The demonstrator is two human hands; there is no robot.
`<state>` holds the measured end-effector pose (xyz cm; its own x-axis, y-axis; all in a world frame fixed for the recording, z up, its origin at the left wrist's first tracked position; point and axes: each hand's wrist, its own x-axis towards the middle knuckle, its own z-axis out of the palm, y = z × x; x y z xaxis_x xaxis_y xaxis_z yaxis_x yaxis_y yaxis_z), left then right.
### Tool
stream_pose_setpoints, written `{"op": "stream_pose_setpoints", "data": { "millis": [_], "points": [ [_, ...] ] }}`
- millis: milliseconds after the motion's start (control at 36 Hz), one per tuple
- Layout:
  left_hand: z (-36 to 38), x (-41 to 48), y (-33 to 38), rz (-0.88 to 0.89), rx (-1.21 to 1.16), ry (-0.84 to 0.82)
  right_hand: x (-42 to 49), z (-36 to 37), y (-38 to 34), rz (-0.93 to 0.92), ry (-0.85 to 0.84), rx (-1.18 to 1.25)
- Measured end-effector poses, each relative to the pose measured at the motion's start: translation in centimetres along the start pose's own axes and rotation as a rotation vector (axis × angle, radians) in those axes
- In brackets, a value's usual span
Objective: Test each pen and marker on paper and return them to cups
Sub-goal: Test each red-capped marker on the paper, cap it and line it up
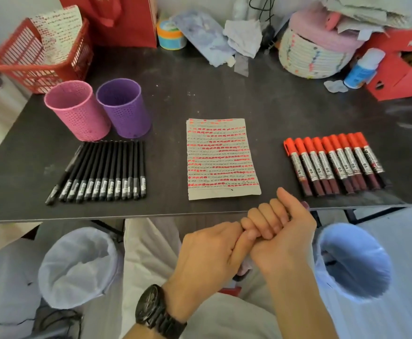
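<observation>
Our hands, left hand [210, 255] and right hand [280, 231], are clasped together near the desk [224, 94] edge, holding no pen. Pens [102, 170] lie left, markers [334, 162] right, paper [222, 157] between, cups [100, 108] empty. Next we should lift one pen and scribble.

We see a dark matte surface [224, 94] set against a pale wall [9, 11]. Along its back edge stand a red mesh basket [29, 62], a red paper bag [126, 20], a woven rope basket [310, 59] and a red shoebox [400, 67]. Below it, two plastic-lined bins [75, 267] sit on the floor.
</observation>
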<state>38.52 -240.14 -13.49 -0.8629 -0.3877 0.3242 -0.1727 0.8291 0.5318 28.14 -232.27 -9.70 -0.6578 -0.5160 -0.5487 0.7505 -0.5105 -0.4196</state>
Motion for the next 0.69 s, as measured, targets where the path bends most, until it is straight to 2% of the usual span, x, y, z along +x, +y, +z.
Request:
{"op": "stream_pose_setpoints", "data": {
  "millis": [83,194,361,417,500,583,639,694],
  "points": [
    [0.2,-0.5,0.4,0.011,-0.023,0.032,-0.1,-0.6,-0.1,0.004,0.000,-0.010],
    [-0.3,-0.4,1.3,0.001,-0.069,0.040,-0.4,-0.9,-0.6,0.009,-0.086,-0.031],
    [-1.0,-0.8,1.6,-0.040,-0.173,-0.109,-1.0,-1.4,-0.7,0.041,-0.281,-0.048],
    [-1.2,-1.3,1.3,-0.068,-0.291,-0.174,-0.7,-1.9,-0.7,0.044,-0.352,-0.050],
    [-2.1,-3.9,-0.6,-0.354,-0.634,-0.231,0.6,-2.8,-4.6,-0.078,-0.319,0.109],
    [-3.5,-6.7,-3.3,-0.628,-0.614,-0.125,1.3,-4.5,-9.9,-0.300,-0.193,0.130],
    [-3.8,-7.0,-4.1,-0.671,-0.608,-0.032,1.5,-5.1,-10.2,-0.292,-0.193,0.082],
    [-3.7,-5.9,-3.9,-0.630,-0.689,0.002,1.6,-5.1,-8.4,-0.210,-0.244,0.064]
  ]
}}
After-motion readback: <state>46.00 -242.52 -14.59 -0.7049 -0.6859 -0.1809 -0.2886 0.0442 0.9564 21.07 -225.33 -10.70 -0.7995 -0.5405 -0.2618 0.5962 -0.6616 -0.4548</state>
